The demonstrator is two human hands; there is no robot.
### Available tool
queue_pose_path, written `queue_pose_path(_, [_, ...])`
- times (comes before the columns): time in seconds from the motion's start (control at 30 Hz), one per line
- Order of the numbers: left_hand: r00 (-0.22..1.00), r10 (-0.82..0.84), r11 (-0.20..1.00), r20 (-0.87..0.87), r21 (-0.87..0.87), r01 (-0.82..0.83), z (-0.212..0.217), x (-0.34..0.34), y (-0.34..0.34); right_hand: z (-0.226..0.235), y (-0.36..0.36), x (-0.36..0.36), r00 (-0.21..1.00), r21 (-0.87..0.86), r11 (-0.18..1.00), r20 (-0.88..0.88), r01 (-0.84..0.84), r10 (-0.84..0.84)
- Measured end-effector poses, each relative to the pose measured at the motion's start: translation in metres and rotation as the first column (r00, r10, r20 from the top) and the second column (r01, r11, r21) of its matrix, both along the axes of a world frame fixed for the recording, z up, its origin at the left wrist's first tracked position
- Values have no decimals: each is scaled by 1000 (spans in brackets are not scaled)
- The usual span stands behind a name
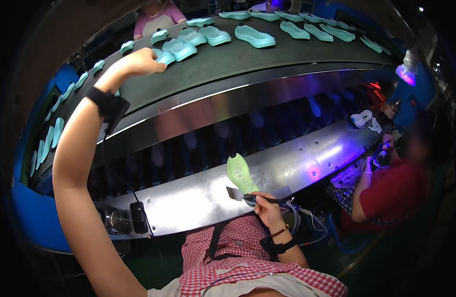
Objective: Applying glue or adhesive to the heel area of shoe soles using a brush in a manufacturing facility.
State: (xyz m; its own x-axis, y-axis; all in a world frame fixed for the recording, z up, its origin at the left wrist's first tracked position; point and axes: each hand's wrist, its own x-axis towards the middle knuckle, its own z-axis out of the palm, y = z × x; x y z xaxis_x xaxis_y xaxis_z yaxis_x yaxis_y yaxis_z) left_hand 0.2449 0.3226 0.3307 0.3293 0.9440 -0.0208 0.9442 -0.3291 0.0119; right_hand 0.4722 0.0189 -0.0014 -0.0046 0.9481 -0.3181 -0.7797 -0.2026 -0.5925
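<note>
My left hand [145, 62] is stretched out over the dark belt, with its fingers closed at the edge of a turquoise shoe sole [166, 57]. Another turquoise sole [179, 49] lies just beyond it. Low in front of me, my right hand [268, 210] grips a flat brush [253, 197] by its dark handle, the wide head pointing left. A light green shoe sole [240, 171] rests on the metal ledge [188, 203], its lower end partly behind the brush.
Many turquoise soles line the curved belt [208, 67]. Below it, a lower row of soles sits in shadow behind the ledge. A person in red [396, 188] works at the right, near white pieces [361, 118] on the ledge. Another person in pink [158, 21] is across the belt.
</note>
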Motion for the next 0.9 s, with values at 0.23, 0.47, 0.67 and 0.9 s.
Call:
queue_pose_path(0.23, [997, -33, 998, -69, 48, 36, -45, 69, 109, -19, 3, 10, 997, -71, 997, -57, 40, -44])
queue_pose_path(0.47, [989, 148, 987, 26, -67, -146, -84, 76, 158, -37, -1, 16, 995, -171, 985, -98, -29, 12])
queue_pose_path(0.67, [999, -35, 999, 36, -32, 36, -76, 95, 140, -48, -1, 24, 987, -223, 974, -158, -39, 4])
queue_pose_path(0.9, [793, -334, 866, 509, -168, 472, -74, 152, 108, -48, 9, 21, 982, -206, 975, -187, -79, 40])
